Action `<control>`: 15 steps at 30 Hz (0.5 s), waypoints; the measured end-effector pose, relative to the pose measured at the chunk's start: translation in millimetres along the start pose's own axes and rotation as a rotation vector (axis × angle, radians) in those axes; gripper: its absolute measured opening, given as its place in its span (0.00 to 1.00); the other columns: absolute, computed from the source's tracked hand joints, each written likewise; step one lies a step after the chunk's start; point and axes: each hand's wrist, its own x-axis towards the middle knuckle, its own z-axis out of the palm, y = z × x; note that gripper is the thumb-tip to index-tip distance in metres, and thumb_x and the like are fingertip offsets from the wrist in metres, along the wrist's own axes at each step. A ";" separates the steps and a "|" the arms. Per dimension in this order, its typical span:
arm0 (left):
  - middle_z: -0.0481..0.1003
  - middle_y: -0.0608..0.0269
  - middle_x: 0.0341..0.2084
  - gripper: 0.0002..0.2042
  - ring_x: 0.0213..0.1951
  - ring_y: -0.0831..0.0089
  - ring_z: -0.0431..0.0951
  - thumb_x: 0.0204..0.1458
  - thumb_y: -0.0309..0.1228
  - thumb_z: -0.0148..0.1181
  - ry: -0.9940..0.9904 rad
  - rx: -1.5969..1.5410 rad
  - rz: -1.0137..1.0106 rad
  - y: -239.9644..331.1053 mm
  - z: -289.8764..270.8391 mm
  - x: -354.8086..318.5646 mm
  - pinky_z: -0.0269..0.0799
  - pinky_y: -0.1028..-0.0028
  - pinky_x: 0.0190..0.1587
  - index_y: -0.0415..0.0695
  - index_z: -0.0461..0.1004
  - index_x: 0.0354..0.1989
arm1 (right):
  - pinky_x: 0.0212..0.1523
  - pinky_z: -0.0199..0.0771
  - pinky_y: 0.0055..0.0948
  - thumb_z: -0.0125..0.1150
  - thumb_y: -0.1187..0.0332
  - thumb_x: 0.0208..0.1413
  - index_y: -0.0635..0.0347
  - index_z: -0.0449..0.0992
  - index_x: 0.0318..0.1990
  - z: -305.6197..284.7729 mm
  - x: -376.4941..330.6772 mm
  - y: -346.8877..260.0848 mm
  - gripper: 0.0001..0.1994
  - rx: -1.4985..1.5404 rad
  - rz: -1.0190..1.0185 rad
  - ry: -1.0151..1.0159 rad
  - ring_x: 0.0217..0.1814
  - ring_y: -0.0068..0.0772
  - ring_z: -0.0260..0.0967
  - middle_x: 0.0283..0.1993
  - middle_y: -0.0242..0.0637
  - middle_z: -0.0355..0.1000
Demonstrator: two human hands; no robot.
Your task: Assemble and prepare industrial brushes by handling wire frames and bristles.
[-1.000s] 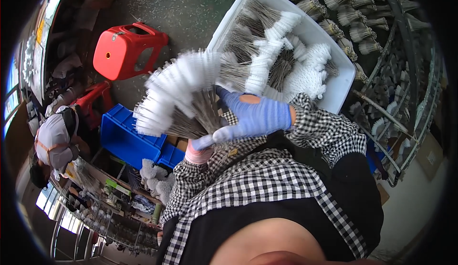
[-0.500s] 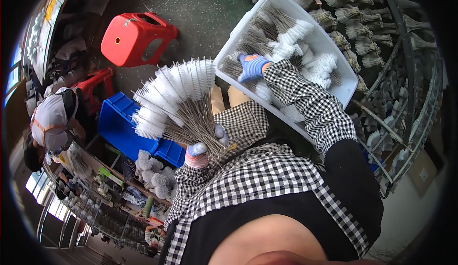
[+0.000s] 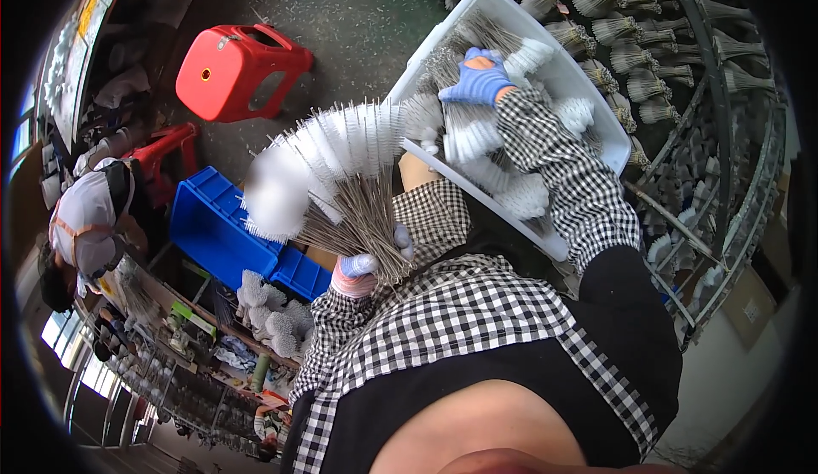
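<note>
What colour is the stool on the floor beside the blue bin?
Red; the stool shows clearly in the head view.

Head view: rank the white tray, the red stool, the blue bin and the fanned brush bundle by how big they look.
1. white tray, largest.
2. fanned brush bundle in the left hand; it sits nearer the camera, so its rank is unsure.
3. red stool and blue bin look alike; the bin is partly hidden.

We are in a small brush-making workshop. A white plastic tub (image 3: 588, 99) full of wire-stemmed white bottle brushes sits at its centre. Right of the tub, a metal rack (image 3: 716, 133) holds bundled brushes; left of it stand blue bins (image 3: 217, 227), a red plastic stool (image 3: 239, 69) and a cluttered workbench (image 3: 196, 346).
</note>
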 end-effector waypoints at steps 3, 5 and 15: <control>0.72 0.58 0.41 0.28 0.44 0.64 0.76 0.45 0.40 0.71 0.007 -0.007 0.016 -1.6 1.8 -3.2 0.73 0.67 0.45 0.36 0.70 0.50 | 0.77 0.40 0.48 0.62 0.31 0.43 0.64 0.60 0.70 6.3 11.8 -17.2 0.54 -0.344 0.155 0.025 0.80 0.48 0.41 0.78 0.53 0.45; 0.73 0.57 0.40 0.28 0.43 0.63 0.76 0.45 0.40 0.71 -0.006 0.023 0.020 -2.2 3.2 -6.9 0.74 0.68 0.44 0.35 0.70 0.50 | 0.78 0.31 0.53 0.63 0.30 0.42 0.61 0.49 0.75 27.3 32.8 3.9 0.59 -0.143 0.114 0.178 0.82 0.50 0.32 0.79 0.50 0.39; 0.76 0.51 0.43 0.33 0.42 0.63 0.81 0.42 0.41 0.74 0.049 0.005 0.037 -13.6 7.3 -22.4 0.81 0.68 0.43 0.35 0.70 0.53 | 0.75 0.49 0.43 0.69 0.29 0.33 0.65 0.42 0.75 9.3 70.2 17.8 0.69 -0.042 0.185 -0.086 0.78 0.53 0.47 0.76 0.57 0.49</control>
